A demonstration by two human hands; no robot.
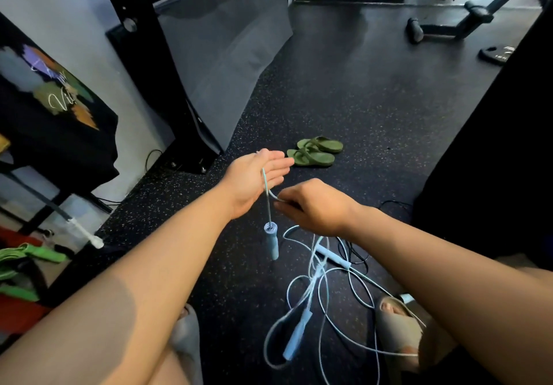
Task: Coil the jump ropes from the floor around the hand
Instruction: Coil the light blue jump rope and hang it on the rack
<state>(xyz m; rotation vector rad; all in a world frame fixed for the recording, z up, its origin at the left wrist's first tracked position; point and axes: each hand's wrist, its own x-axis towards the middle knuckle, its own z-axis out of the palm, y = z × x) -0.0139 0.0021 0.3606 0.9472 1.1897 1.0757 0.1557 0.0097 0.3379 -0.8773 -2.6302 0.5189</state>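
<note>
Head view: left hand [257, 176] held flat with fingers straight, a thin pale-blue cord [264, 179] draped over it and its slim cylindrical handle [271, 242] hanging vertically beneath — right hand [314, 206] just beside, pinching the same cord. Remaining jump ropes [317, 292] lie in slack tangled loops on the speckled rubber floor [329, 100], below and nearer the right hand.

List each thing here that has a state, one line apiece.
Left hand: open, fingers straight, rope draped across it.
Right hand: pinching the rope beside the left hand.
Hanging handle: dangling clear of the floor, below the left hand.
Floor ropes: uncoiled, tangled in loose loops.
Green sandals: paired, lying flat on the floor.
</note>
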